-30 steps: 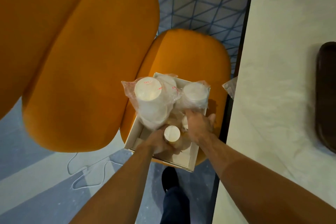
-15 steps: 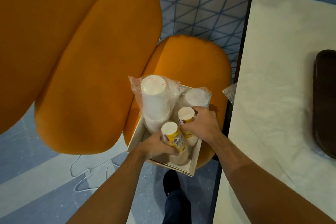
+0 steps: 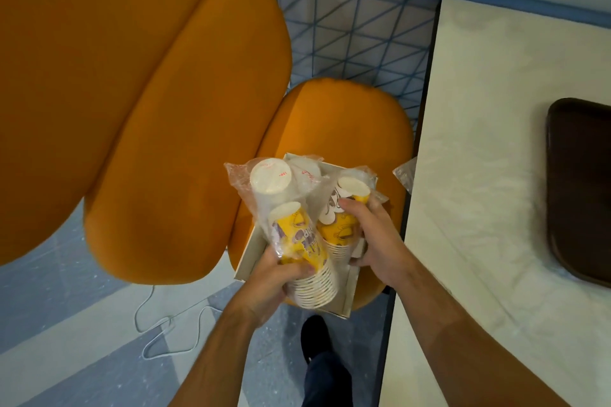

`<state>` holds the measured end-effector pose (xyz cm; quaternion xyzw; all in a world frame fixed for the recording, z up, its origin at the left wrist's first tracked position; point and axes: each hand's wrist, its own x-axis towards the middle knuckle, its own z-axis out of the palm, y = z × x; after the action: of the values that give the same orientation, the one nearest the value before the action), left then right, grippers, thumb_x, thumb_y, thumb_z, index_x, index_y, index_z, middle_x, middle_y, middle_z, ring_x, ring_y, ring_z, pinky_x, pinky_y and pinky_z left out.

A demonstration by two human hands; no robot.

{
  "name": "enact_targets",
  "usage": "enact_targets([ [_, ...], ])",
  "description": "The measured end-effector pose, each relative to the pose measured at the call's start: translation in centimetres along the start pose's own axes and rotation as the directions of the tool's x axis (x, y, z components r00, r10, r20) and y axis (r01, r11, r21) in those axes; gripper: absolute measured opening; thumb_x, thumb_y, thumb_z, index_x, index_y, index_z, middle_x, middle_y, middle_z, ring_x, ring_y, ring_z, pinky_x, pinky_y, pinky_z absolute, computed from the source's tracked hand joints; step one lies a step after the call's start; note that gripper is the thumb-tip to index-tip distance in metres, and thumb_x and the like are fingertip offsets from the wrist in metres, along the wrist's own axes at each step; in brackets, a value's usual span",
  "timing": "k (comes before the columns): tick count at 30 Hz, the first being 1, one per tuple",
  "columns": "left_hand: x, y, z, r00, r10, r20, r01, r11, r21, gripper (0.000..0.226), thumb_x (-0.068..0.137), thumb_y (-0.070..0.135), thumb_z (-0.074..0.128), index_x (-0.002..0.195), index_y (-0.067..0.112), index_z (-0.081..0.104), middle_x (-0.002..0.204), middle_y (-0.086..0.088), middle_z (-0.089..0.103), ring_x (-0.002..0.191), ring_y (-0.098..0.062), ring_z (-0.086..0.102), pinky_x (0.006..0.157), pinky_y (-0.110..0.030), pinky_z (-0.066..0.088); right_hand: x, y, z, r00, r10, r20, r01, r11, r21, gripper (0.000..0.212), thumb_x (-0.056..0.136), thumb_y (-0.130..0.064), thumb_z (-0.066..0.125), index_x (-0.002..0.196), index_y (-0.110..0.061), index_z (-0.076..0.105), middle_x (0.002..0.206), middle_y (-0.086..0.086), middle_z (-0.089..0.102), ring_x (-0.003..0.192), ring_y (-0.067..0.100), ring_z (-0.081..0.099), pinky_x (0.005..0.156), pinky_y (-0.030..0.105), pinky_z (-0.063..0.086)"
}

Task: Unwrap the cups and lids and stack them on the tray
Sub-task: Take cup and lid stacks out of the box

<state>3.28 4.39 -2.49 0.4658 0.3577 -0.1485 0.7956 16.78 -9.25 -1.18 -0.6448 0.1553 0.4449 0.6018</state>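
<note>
My left hand (image 3: 274, 277) grips a plastic-wrapped stack of yellow printed paper cups (image 3: 302, 248), bottoms up, lifted above a white cardboard box (image 3: 246, 261). A second wrapped stack of yellow cups (image 3: 344, 225) is gripped by my right hand (image 3: 377, 241), just to the right of the first. Behind them in the box stands a wrapped stack of white lids (image 3: 269, 177), with more white ones beside it. A dark brown tray (image 3: 578, 188) lies on the white table (image 3: 479, 175) at the right edge.
The box rests on a small orange seat (image 3: 337, 122) beside the table's edge. Larger orange cushions (image 3: 158, 109) fill the left. A white cable (image 3: 165, 330) lies on the blue floor. My dark shoe (image 3: 315, 334) shows below the box. Blue wire mesh (image 3: 347, 33) stands behind.
Both hands have lifted the two yellow cup stacks up out of the box, and more of each stack now shows. The view has shifted, bringing more of the tray in.
</note>
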Motion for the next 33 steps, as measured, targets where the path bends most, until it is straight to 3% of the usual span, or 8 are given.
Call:
enact_targets([
  [4,-2.4,1.8,1.5,0.999,0.051,-0.013,-0.051,0.998,0.024,0.073,0.061,0.012,0.087,0.123,0.029,0.054,0.110,0.002,0.074,0.111,-0.023,0.066,0.092,-0.044,0.054,-1.9,-0.8,-0.3,0.991,-0.079,0.108,0.077,0.997,0.023,0.046,0.089,-0.033,0.072,0.129,-0.046,0.054,0.124,-0.010,0.069,0.121,0.023,0.061,0.104,0.067,0.040],
  [7,-4.8,3.2,3.1,0.997,0.071,0.007,-0.071,0.995,0.071,0.089,0.049,0.027,0.091,0.129,0.030,0.050,0.116,0.002,0.072,0.114,-0.023,0.065,0.097,-0.048,0.053,-4.0,-1.6,-1.0,0.963,-0.199,0.182,0.201,0.980,0.008,0.056,0.084,-0.010,0.077,0.134,-0.029,0.058,0.122,0.001,0.073,0.113,0.027,0.069,0.103,0.060,0.048],
  [9,-5.9,3.8,4.2,0.994,0.107,0.011,-0.108,0.992,0.071,0.085,0.055,0.020,0.091,0.128,0.032,0.050,0.118,0.002,0.071,0.116,-0.024,0.064,0.100,-0.050,0.050,-5.7,-2.3,-1.7,0.952,-0.253,0.171,0.260,0.965,-0.020,0.055,0.079,0.000,0.080,0.128,-0.021,0.064,0.118,0.005,0.074,0.109,0.027,0.071,0.102,0.057,0.051],
  [15,-9.1,4.7,11.6,0.979,0.192,0.063,-0.197,0.978,0.072,0.066,0.058,0.001,0.080,0.118,0.019,0.056,0.101,-0.002,0.077,0.095,-0.018,0.073,0.081,-0.036,0.058,-12.0,-2.9,-8.0,0.892,-0.444,0.086,0.443,0.896,0.032,0.061,0.072,-0.001,0.087,0.128,-0.010,0.064,0.117,0.014,0.074,0.108,0.035,0.071,0.098,0.056,0.054],
  [20,-9.5,3.0,20.1,0.957,0.223,0.187,-0.260,0.944,0.203,0.081,0.046,0.022,0.092,0.120,0.021,0.060,0.109,-0.005,0.075,0.104,-0.026,0.070,0.089,-0.042,0.056,-17.4,-1.6,-16.0,0.824,-0.548,-0.142,0.557,0.830,0.032,0.067,0.071,-0.005,0.084,0.133,-0.010,0.058,0.121,0.013,0.072,0.112,0.033,0.069,0.097,0.056,0.054],
  [24,-10.2,-0.3,28.8,0.926,0.223,0.306,-0.322,0.889,0.326,0.077,0.049,0.026,0.090,0.120,0.030,0.061,0.111,0.005,0.074,0.104,-0.015,0.070,0.088,-0.034,0.055,-22.1,0.8,-24.3,0.738,-0.573,-0.356,0.595,0.801,-0.056,0.063,0.072,0.000,0.088,0.128,-0.010,0.062,0.116,0.011,0.074,0.108,0.030,0.071,0.093,0.057,0.057],
  [31,-11.0,-7.8,42.4,0.872,0.208,0.443,-0.429,0.761,0.486,0.071,0.061,0.011,0.093,0.120,0.034,0.060,0.108,0.016,0.073,0.099,-0.001,0.068,0.076,-0.017,0.055,-29.9,6.9,-36.8,0.469,-0.507,-0.723,0.538,0.813,-0.221,0.058,0.054,-0.031,0.093,0.106,-0.029,0.067,0.106,-0.002,0.072,0.094,0.008,0.070,0.079,0.038,0.060],
  [33,-11.0,-10.3,45.7,0.860,0.214,0.463,-0.458,0.724,0.516,0.069,0.059,0.012,0.094,0.113,0.039,0.061,0.105,0.018,0.072,0.095,0.005,0.067,0.072,-0.012,0.053,-31.5,9.0,-40.0,0.396,-0.498,-0.771,0.531,0.809,-0.251,0.054,0.057,-0.030,0.093,0.103,-0.035,0.065,0.107,-0.004,0.068,0.095,0.004,0.067,0.080,0.033,0.057],
])
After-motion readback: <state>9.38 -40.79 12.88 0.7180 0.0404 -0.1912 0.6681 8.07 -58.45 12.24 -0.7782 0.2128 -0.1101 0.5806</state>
